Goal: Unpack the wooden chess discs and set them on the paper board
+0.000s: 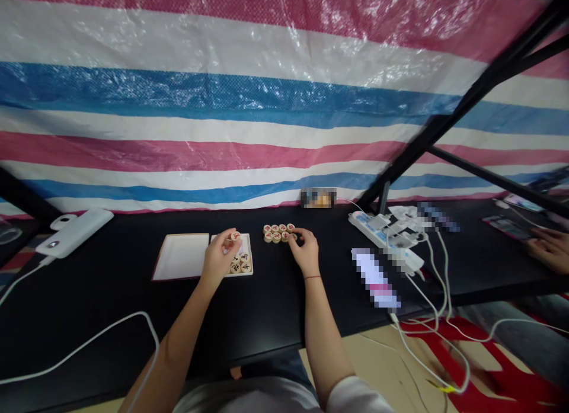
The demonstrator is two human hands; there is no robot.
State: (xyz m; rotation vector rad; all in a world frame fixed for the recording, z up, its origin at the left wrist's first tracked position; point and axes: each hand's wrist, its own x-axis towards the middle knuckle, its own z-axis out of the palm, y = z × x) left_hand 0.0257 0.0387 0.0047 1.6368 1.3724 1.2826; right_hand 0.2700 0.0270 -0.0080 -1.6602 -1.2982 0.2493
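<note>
Left forearm (pixel 180 333) and right forearm (pixel 323 327) are bare, come up from bottom centre of frame and lean toward each other. Left hand (pixel 219 258) sits mid-frame, back to camera, thumb and fingertips pinched together at its upper right. Right hand (pixel 306 251) is just right of it but apart, palm down, wrist straight, fingers curled leftward; grip unclear.
</note>
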